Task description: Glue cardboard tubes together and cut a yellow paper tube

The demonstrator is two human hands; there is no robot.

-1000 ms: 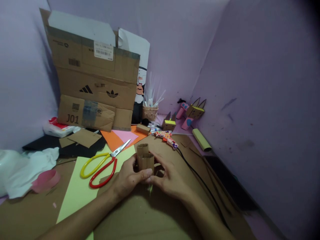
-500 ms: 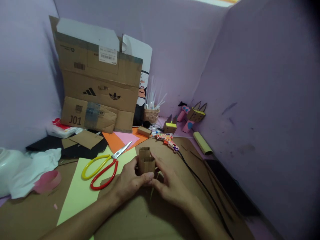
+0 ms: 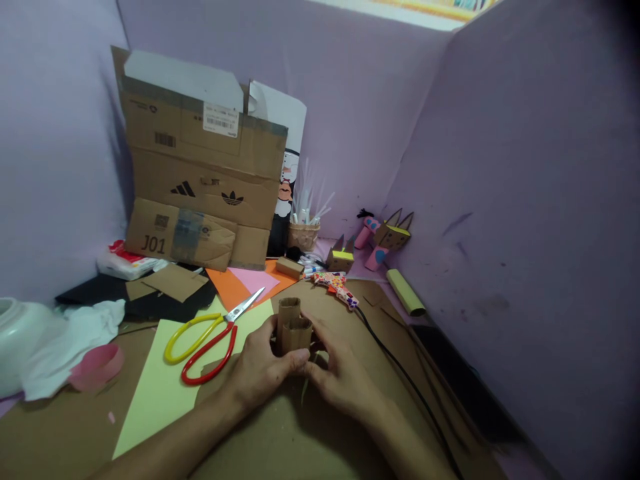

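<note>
Two short brown cardboard tubes [image 3: 296, 337] stand upright side by side between my hands, their open ends up. My left hand [image 3: 265, 363] is closed around them from the left, its thumb across the near side. From the right, my right hand [image 3: 337, 370] grips them too, with its thumb close to the left one. My fingers hide the lower part of the tubes. To the left, scissors [image 3: 231, 327] with one yellow and one red handle lie on pale yellow paper [image 3: 150, 387]. Beyond the tubes lies a flower-patterned glue gun [image 3: 336, 290].
A black cord [image 3: 395, 357] runs from the glue gun down the right side. A large folded cardboard box [image 3: 200, 163] leans on the back wall. Cardboard animal figures [image 3: 393, 237] and a yellow-green tube [image 3: 405, 291] stand at the right. A pink ring [image 3: 97, 367] and white cloth [image 3: 65, 353] lie left.
The view has tilted up slightly, so the scene sits a little lower. Both hands keep the same hold on the cardboard tubes.
</note>
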